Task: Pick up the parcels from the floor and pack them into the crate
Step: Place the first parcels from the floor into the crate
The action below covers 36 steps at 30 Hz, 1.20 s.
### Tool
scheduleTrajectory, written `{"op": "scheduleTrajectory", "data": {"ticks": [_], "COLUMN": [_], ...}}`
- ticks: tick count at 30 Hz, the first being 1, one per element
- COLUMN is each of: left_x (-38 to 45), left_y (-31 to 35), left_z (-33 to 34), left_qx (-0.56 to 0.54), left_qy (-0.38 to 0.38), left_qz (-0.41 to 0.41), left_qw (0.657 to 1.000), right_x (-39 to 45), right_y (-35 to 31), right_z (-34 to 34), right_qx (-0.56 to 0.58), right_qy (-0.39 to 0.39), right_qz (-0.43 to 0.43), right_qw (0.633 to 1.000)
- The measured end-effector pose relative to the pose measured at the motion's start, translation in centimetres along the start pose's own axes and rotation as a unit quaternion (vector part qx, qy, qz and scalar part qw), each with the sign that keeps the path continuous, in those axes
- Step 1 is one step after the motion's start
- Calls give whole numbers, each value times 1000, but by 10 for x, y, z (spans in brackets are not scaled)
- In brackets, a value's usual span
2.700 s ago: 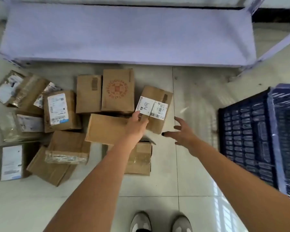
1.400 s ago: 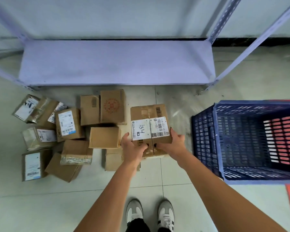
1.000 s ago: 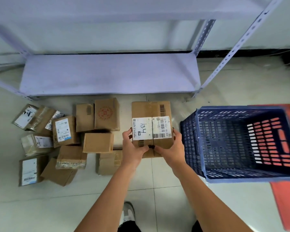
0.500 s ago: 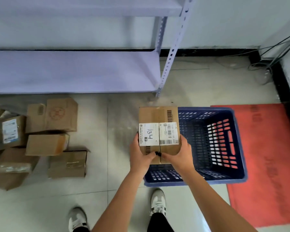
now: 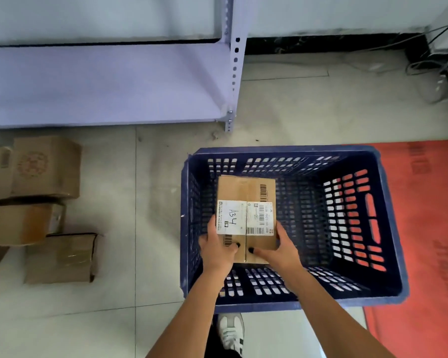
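Note:
A brown cardboard parcel [image 5: 246, 192] with white labels marked "A34" is inside the left part of the blue slatted crate [image 5: 388, 228]. My left hand [image 5: 216, 248] grips its near left corner and my right hand [image 5: 281, 250] grips its near right corner, thumbs on top. I cannot tell whether the parcel touches the crate's floor. The rest of the crate holds nothing visible. More cardboard parcels [image 5: 45, 167] lie on the floor at the left, one [image 5: 60, 258] nearest me.
A grey metal shelf [image 5: 109, 83] with a perforated post [image 5: 233, 73] stands behind the parcels. A red mat [image 5: 429, 228] lies under and to the right of the crate. Cables [image 5: 440, 63] run along the far right wall. My shoe [image 5: 230, 332] is just before the crate.
I lifted the labelled parcel off the floor pile with both hands, carried it right, and lowered it into the crate. My view turned right, so most of the pile left the frame.

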<state>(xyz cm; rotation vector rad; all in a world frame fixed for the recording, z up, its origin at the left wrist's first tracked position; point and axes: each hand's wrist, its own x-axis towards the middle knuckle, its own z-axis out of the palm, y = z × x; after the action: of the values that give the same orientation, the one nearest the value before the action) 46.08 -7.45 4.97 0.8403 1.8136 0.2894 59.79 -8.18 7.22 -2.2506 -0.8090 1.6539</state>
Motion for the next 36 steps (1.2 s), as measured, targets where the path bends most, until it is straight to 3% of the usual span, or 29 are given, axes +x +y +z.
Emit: {"op": "scheduleTrajectory", "data": {"ticks": [8, 15, 20, 26, 33, 36], "left_x": [68, 95, 97, 91, 73, 45], "left_y": [-39, -54, -58, -53, -33, -12], "left_z": [15, 30, 36, 35, 17, -5], "left_qx": [39, 14, -25, -63, -84, -121], "left_qy": [26, 73, 100, 105, 53, 38], "left_qz": [-40, -12, -5, -52, -83, -59], "left_qw": [998, 997, 995, 991, 992, 990], "right_x": [85, 123, 121, 120, 98, 65], "right_y": [21, 17, 12, 6, -15, -37], "right_z": [41, 73, 78, 83, 82, 67], "right_qx": [-11, -32, -40, -47, -105, -140], "right_qy": [-14, -6, 2, 10, 20, 39], "right_qz": [1, 5, 2, 15, 31, -15], "right_qw": [1000, 999, 999, 999, 994, 989]}}
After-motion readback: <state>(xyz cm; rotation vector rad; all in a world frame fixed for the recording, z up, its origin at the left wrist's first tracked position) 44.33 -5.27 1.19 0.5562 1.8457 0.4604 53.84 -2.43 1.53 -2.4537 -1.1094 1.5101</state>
